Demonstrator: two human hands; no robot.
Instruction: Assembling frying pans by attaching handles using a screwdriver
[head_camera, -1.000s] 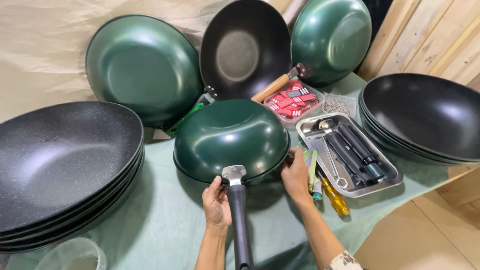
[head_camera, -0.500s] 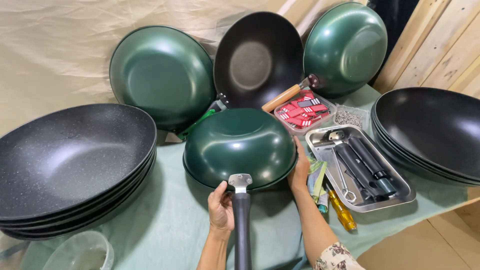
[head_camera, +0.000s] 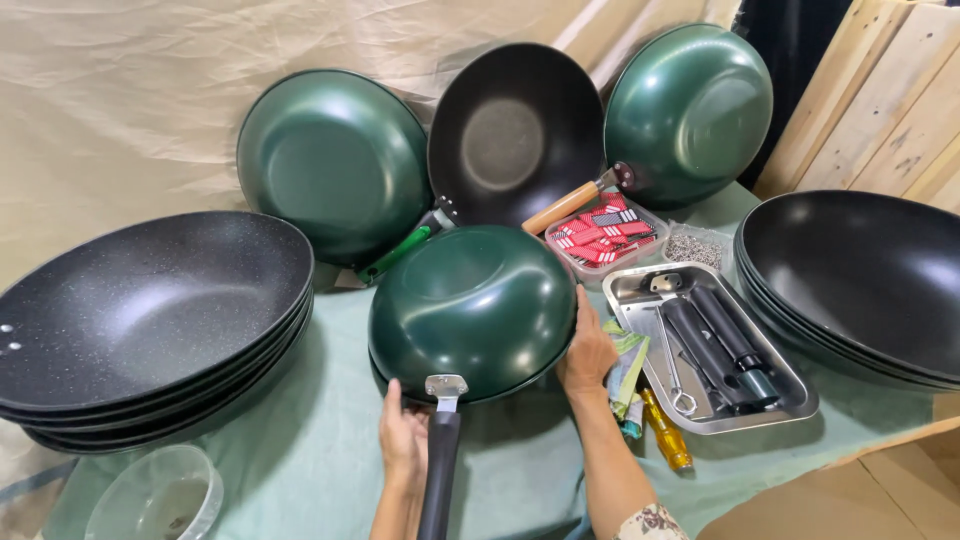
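Glossy green enamelled wok, matt black plastic handle; shiny steel tray; speckled matt black pans; soft green cloth; wooden planks.

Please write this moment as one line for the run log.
left hand: on rim of upturned green wok beside black handle | right hand: on wok's right rim | wok: on green cloth

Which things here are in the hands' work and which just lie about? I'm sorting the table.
In hand:
- upturned green wok, its black handle
- left hand at the rim
- right hand on its side

Lying about:
- black wok stacks
- steel tray of handles
- glass bowl
- yellow screwdriver
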